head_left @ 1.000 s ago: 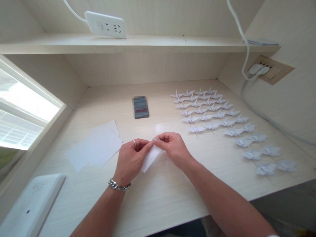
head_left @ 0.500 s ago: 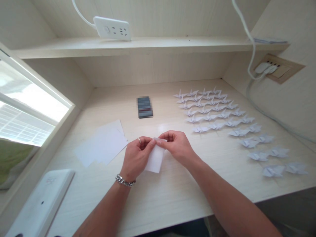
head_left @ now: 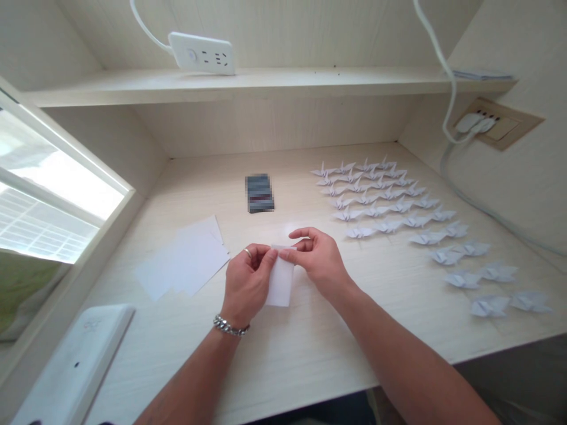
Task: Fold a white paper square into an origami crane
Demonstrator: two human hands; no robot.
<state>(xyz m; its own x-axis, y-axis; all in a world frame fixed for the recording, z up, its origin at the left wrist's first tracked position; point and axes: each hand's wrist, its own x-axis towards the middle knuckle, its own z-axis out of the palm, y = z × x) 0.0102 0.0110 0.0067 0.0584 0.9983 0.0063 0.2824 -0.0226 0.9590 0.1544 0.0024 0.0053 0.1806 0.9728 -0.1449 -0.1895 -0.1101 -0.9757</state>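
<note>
A folded piece of white paper (head_left: 280, 284), narrow and rectangular, hangs down between my hands over the desk. My left hand (head_left: 248, 277) pinches its upper left corner, thumb in front and fingers curled behind. At the upper right, my right hand (head_left: 321, 258) grips the same edge between thumb and a bent finger, with the index finger lifted away. A stack of loose white paper sheets (head_left: 186, 257) lies to the left of my left hand. Several folded paper cranes (head_left: 374, 211) stand in rows beyond my right hand.
A dark, blurred-out flat object (head_left: 260, 193) lies on the desk (head_left: 287, 360) ahead of my hands. A white elongated device (head_left: 75, 366) rests at the left. On the shelf (head_left: 274, 79) is a power strip (head_left: 201, 53); plugs sit in the right wall socket (head_left: 498, 124).
My right index finger has lifted off the paper and straightened. The paper hangs slightly more upright, and my left wrist has shifted a little to the right.
</note>
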